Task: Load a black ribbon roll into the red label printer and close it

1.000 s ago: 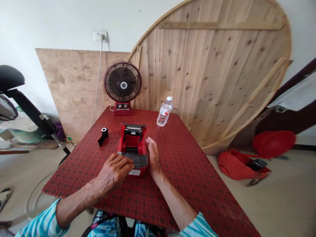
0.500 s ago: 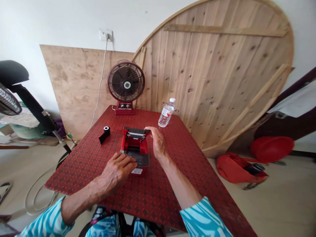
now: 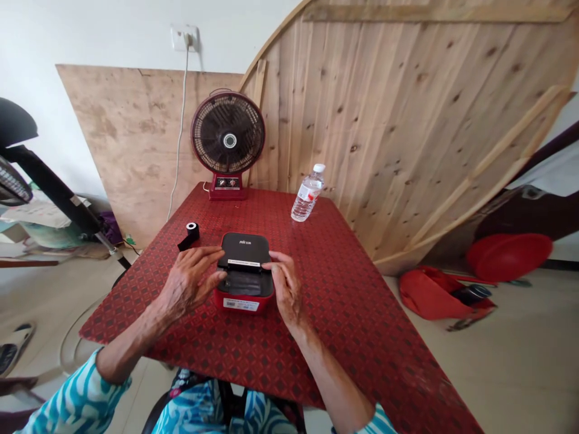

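A small red and black label printer sits in the middle of the table, its black lid down over the top. My left hand holds the printer's left side, fingers at the lid's edge and thumb near the front. From the right, my right hand grips the lid's right edge between thumb and fingers. A white label sticker is on the red front face. Left of the printer stands a small black ribbon roll with a white core, its loose end lying on the table.
A dark red fan and a clear water bottle stand at the back of the red patterned table. Wooden boards lean on the wall behind. A red bag lies on the floor at right; a stand fan is at left.
The printer's lid has swung down from open to closed. My left hand has moved from the front of the printer to its left side; my right hand has come nearer along the right edge.
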Action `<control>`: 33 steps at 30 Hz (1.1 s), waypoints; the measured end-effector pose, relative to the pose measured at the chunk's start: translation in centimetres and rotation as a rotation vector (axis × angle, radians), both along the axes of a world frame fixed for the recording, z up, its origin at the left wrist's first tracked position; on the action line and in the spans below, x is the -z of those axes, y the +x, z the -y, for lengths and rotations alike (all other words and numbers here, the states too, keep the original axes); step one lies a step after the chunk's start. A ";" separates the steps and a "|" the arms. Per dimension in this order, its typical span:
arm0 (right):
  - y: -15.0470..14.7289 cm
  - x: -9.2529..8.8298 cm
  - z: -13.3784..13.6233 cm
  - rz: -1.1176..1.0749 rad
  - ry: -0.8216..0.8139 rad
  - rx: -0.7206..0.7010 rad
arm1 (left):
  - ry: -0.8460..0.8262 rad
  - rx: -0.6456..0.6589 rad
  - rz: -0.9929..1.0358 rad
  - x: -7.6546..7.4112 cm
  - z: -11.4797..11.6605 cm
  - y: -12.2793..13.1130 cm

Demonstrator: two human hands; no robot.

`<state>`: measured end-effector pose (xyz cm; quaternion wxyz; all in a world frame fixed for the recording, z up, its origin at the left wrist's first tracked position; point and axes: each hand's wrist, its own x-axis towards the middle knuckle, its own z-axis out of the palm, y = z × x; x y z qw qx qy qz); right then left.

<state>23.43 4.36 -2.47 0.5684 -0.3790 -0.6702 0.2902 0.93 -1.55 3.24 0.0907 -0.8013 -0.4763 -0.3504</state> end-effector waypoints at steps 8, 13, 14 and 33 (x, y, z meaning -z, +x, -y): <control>0.7 0.5 -0.3 0.161 0.135 0.053 | -0.030 0.050 -0.102 1.0 -1.0 -0.8; 1.1 0.7 -0.3 0.172 0.158 0.032 | -0.025 0.090 -0.073 1.6 -1.1 -0.9; 1.1 0.8 -0.2 0.166 0.154 0.029 | -0.036 0.094 -0.048 1.7 -1.1 -0.9; -0.7 3.7 -1.2 -0.196 -0.330 -0.004 | -0.962 0.008 0.980 0.9 -3.5 -1.2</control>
